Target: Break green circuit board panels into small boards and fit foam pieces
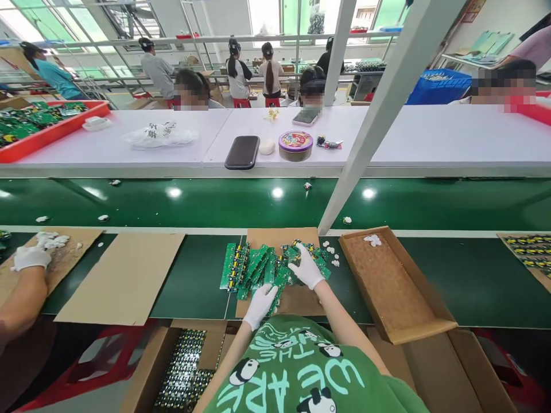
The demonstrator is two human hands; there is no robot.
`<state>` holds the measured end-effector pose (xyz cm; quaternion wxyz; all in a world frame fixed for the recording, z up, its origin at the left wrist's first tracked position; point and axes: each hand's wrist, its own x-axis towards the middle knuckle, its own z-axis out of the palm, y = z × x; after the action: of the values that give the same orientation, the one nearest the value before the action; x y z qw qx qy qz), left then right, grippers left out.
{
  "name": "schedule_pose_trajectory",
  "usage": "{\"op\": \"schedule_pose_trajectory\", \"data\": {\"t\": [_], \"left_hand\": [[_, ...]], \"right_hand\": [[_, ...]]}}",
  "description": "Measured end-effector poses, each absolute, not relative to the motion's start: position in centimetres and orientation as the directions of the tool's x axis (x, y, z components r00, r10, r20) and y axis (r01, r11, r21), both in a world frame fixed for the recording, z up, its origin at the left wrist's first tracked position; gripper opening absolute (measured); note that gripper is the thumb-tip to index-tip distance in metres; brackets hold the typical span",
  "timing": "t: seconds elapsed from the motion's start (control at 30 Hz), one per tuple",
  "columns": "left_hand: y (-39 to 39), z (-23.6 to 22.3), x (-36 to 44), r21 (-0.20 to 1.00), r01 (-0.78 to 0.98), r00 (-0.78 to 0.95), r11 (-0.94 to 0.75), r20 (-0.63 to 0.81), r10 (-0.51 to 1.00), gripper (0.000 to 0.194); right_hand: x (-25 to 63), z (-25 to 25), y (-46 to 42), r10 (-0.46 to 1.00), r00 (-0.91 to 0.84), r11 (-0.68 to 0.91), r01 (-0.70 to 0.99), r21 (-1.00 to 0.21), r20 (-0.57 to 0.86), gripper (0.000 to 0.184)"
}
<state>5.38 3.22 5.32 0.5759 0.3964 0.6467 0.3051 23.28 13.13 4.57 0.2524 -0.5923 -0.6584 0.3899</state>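
My left hand (259, 304), in a white glove, is closed on the near end of a green circuit board strip (282, 278) at the table's front edge. Up and to the right, my right hand (308, 268), also gloved, reaches over a pile of small green boards (321, 261). Its thumb and fingers are apart, with green board showing between them. Left of my hands, several long green board strips (258, 267) overlap on a cardboard sheet (282, 234). Small white round pieces (334, 256) lie beside the pile on the right.
A shallow cardboard tray (400, 287) stands right; a cardboard sheet (124, 275) lies left. Beyond runs a green conveyor belt (236, 201), crossed by a slanted white post (370, 132). Below is an open box of boards (181, 367). A co-worker's gloved hand (31, 258) is far left.
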Motion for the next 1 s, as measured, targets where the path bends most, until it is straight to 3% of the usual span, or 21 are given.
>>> {"op": "schedule_pose_trajectory", "data": {"t": [0.07,0.3,0.43,0.57,0.63,0.83,1.0], "left_hand": [[3.3,5.6,5.3,0.857,0.154,-0.011,0.491,-0.496,0.869,0.043],[4.4,5.6,6.3,0.884,0.229,-0.065,0.406,-0.403,0.913,0.038],[5.1,5.5,6.3,0.894,0.259,-0.120,0.366,-0.347,0.930,0.043],[5.0,5.8,6.1,0.898,0.225,-0.126,0.377,-0.357,0.926,0.039],[4.8,5.9,6.0,0.905,0.207,-0.105,0.372,-0.357,0.928,0.037],[4.5,5.6,6.3,0.922,0.223,-0.019,0.316,-0.320,0.947,0.022],[5.5,4.6,6.4,0.907,0.257,-0.126,0.333,-0.310,0.942,0.017]], "right_hand": [[23.2,4.2,13.4,0.972,-0.186,-0.012,0.583,-0.813,-0.147,0.065],[21.5,3.6,11.9,0.919,-0.348,0.055,0.580,-0.813,-0.187,0.021],[21.4,4.7,12.2,0.923,-0.367,0.143,0.607,-0.781,-0.116,0.025],[21.9,5.5,13.2,0.948,-0.311,0.151,0.640,-0.754,-0.074,0.059],[22.0,5.4,13.1,0.964,-0.255,0.112,0.653,-0.749,-0.078,0.066],[20.9,4.1,10.5,0.903,-0.384,0.090,0.606,-0.790,-0.192,0.028],[20.1,4.4,10.0,0.915,-0.381,0.140,0.605,-0.784,-0.131,0.024]]}}
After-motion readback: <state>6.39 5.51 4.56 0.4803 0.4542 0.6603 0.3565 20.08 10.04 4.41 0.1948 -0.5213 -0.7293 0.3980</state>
